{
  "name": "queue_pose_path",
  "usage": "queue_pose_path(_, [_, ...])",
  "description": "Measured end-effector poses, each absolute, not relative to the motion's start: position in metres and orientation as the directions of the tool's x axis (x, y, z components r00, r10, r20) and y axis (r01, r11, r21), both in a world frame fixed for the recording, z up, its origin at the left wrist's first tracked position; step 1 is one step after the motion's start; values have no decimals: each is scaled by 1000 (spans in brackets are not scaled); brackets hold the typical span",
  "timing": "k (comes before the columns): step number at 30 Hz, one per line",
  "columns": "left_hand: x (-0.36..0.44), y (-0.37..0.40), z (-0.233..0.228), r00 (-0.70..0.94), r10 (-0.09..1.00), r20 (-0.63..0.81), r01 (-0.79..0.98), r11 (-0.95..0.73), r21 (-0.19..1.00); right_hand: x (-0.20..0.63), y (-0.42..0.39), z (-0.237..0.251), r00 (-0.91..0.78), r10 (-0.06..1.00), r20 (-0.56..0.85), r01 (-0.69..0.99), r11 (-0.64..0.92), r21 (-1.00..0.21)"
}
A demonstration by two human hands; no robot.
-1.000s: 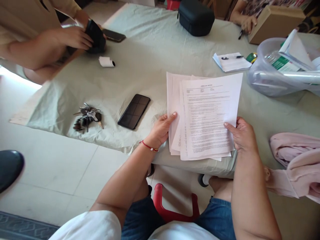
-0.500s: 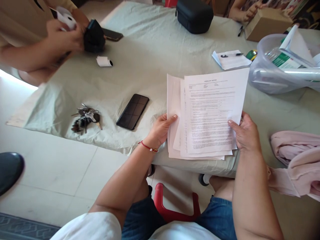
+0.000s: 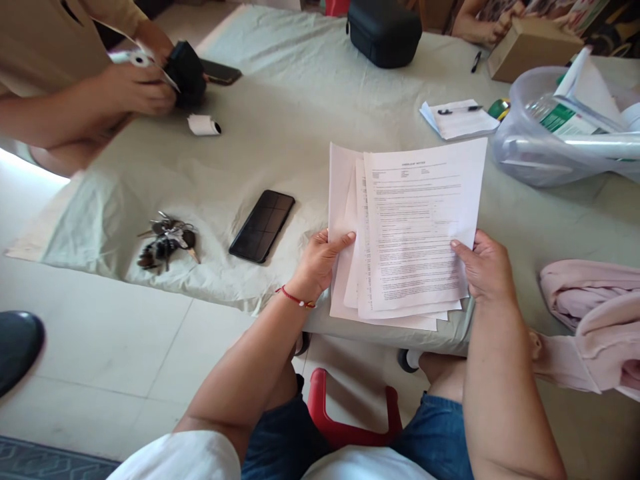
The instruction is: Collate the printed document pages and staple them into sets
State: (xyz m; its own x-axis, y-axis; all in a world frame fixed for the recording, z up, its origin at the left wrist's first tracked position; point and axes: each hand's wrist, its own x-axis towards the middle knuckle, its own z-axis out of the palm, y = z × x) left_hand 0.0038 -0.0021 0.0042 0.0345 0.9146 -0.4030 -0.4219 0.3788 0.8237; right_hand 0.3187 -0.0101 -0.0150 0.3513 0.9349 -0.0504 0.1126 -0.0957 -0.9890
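Several printed sheets of paper (image 3: 415, 227) are fanned in a loose stack above the table's near edge, print facing me. My left hand (image 3: 323, 260) grips the stack's left side, thumb on top and fingers beneath. On the right side my right hand (image 3: 485, 267) pinches the sheets the same way, its fingers partly hidden behind them. To the left of the papers lies a black smartphone (image 3: 263, 225) on the cloth. Farther left is a bunch of keys (image 3: 170, 239).
A pale green cloth (image 3: 310, 100) covers the table. Across it are a black case (image 3: 384, 33), a notepad with a pen (image 3: 465, 123), a cardboard box (image 3: 530, 50) and a plastic basket (image 3: 520, 147). Pink fabric (image 3: 590, 293) lies at right. A co-worker's hands (image 3: 145, 87) hold a paper roll and black device.
The sheets have shifted slightly left and their fan has spread a little, with both my hands still holding them. At upper left, the co-worker has moved the paper roll lower, against the black device.
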Motion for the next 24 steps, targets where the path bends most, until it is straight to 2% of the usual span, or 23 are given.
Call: queue_pose_path(24, [7, -1, 4, 15, 903, -429, -466, 386, 796, 310, -11, -18, 349, 932, -99, 85, -137, -987])
